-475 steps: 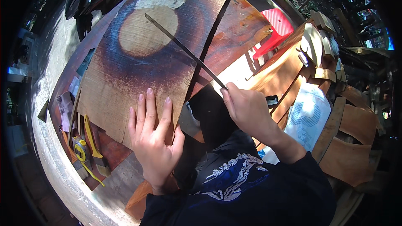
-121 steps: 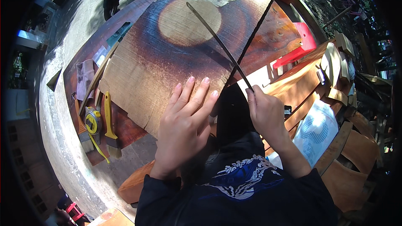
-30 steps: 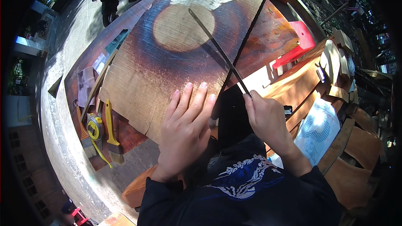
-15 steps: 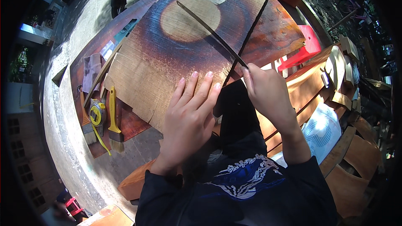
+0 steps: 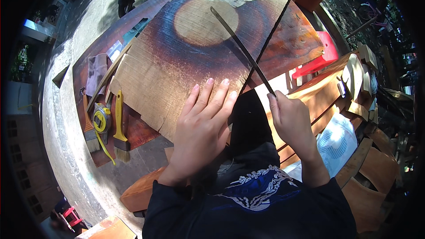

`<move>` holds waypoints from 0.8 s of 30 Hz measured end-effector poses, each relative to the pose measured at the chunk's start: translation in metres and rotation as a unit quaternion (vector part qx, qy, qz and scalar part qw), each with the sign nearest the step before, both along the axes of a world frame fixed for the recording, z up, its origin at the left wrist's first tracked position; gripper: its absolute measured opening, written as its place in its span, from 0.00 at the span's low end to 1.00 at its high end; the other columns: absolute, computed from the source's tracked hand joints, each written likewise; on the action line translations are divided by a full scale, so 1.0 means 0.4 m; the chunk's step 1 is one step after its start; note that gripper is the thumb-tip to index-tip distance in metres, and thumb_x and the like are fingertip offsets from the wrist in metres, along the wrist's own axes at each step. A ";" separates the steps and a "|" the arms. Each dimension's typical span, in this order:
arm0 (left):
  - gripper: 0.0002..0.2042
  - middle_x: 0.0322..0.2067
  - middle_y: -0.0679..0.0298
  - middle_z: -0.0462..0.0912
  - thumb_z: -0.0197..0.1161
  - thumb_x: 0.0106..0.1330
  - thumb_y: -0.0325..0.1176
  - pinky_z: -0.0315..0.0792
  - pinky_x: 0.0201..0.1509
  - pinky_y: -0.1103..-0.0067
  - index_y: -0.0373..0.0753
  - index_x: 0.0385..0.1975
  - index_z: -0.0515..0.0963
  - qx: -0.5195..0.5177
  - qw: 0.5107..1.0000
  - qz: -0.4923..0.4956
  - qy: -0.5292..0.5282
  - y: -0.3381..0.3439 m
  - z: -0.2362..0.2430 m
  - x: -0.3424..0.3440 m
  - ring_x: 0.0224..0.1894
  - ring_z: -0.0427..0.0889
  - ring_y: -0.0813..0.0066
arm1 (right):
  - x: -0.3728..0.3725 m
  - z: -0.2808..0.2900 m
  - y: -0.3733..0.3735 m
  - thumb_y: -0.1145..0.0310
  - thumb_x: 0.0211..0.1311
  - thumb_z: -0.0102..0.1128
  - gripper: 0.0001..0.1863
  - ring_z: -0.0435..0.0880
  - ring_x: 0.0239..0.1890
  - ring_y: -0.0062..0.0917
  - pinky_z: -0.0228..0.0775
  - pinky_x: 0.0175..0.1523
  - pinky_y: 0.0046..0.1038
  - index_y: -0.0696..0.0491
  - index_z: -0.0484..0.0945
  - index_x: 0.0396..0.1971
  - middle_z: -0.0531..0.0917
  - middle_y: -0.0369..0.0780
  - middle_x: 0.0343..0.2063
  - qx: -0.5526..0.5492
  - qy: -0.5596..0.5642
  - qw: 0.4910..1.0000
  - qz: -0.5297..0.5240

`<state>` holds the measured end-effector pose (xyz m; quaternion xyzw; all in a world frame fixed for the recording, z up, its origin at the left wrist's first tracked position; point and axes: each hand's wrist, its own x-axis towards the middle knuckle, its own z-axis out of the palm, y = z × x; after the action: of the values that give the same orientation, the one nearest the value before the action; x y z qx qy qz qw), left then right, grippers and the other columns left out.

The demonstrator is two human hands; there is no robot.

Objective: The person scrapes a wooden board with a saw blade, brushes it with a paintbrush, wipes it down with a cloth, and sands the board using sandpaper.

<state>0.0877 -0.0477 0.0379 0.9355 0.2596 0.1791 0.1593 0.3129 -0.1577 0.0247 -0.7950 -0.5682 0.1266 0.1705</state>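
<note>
My right hand [image 5: 292,121] is closed around the near end of a long, narrow dark metal file [image 5: 241,46]. The file slants up and left across the right edge of a wooden board [image 5: 150,77], its tip above the pale round patch. That board has a blue and brown ring stain and a whitish patch at its far end. Flat on the board's near part rests my left hand [image 5: 203,126], fingers stretched and slightly spread, holding nothing. Its fingertips lie close to the board's right edge.
Under the board is a reddish-brown tabletop [image 5: 292,40]. To its left lie a yellow-handled paintbrush [image 5: 119,119], another brush [image 5: 90,130], a tape measure [image 5: 102,119] and a greyish glove [image 5: 96,73]. On the right are a red stool [image 5: 326,48], wooden pieces [image 5: 376,163] and a white-blue bag [image 5: 338,137].
My right hand has drawn the file down and to the right, so its tip now lies nearer the board's right edge. My left hand stays on the board.
</note>
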 end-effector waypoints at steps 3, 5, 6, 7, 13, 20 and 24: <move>0.32 0.73 0.55 0.79 0.73 0.59 0.31 0.64 0.81 0.52 0.41 0.68 0.81 0.006 1.000 -0.002 0.001 0.001 -0.007 0.008 0.77 0.73 0.47 | 0.000 0.020 0.009 0.59 0.84 0.54 0.18 0.85 0.24 0.55 0.74 0.31 0.52 0.56 0.79 0.34 0.81 0.54 0.17 -0.013 0.006 1.000 -0.015; 0.32 0.73 0.55 0.79 0.73 0.59 0.31 0.65 0.81 0.52 0.41 0.68 0.81 0.010 1.000 -0.006 0.008 0.004 -0.010 0.002 0.77 0.73 0.47 | 0.001 0.026 0.049 0.60 0.84 0.54 0.18 0.86 0.24 0.55 0.74 0.31 0.53 0.56 0.79 0.34 0.81 0.53 0.17 0.006 -0.012 1.000 0.016; 0.32 0.72 0.54 0.79 0.73 0.59 0.30 0.65 0.81 0.52 0.41 0.68 0.81 0.009 1.000 -0.004 0.007 0.003 -0.007 -0.001 0.77 0.74 0.46 | 0.002 0.005 0.062 0.59 0.84 0.54 0.18 0.85 0.24 0.54 0.73 0.30 0.53 0.56 0.78 0.34 0.81 0.52 0.17 0.023 0.010 1.000 0.009; 0.32 0.72 0.54 0.79 0.73 0.59 0.30 0.65 0.81 0.52 0.41 0.68 0.81 0.008 1.000 -0.002 0.006 0.002 -0.004 -0.003 0.77 0.74 0.46 | -0.006 0.003 0.040 0.59 0.84 0.54 0.18 0.85 0.24 0.54 0.73 0.30 0.53 0.56 0.78 0.34 0.81 0.52 0.17 0.021 0.011 1.000 0.007; 0.32 0.72 0.53 0.79 0.71 0.58 0.29 0.64 0.81 0.50 0.40 0.68 0.80 -0.008 1.000 -0.007 -0.001 0.005 -0.006 0.006 0.76 0.74 0.44 | 0.011 0.010 0.017 0.59 0.85 0.55 0.19 0.85 0.24 0.54 0.73 0.30 0.52 0.56 0.80 0.34 0.81 0.52 0.17 0.006 0.034 0.999 -0.013; 0.33 0.73 0.52 0.78 0.71 0.58 0.29 0.64 0.81 0.50 0.41 0.69 0.80 -0.013 1.000 -0.011 0.003 0.000 -0.002 -0.003 0.77 0.73 0.42 | -0.021 -0.011 0.003 0.60 0.84 0.55 0.16 0.86 0.24 0.54 0.74 0.30 0.52 0.56 0.80 0.36 0.83 0.53 0.18 0.014 0.026 0.999 -0.012; 0.32 0.73 0.53 0.78 0.71 0.58 0.29 0.64 0.81 0.51 0.41 0.68 0.81 -0.010 1.000 -0.007 0.006 0.003 -0.004 0.004 0.77 0.73 0.44 | -0.012 -0.007 0.065 0.61 0.84 0.56 0.17 0.86 0.24 0.53 0.74 0.30 0.51 0.57 0.79 0.34 0.81 0.51 0.17 0.032 0.005 0.999 -0.004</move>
<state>0.0892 -0.0466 0.0363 0.9365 0.2560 0.1702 0.1684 0.3080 -0.1318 0.0220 -0.7907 -0.5681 0.1117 0.1988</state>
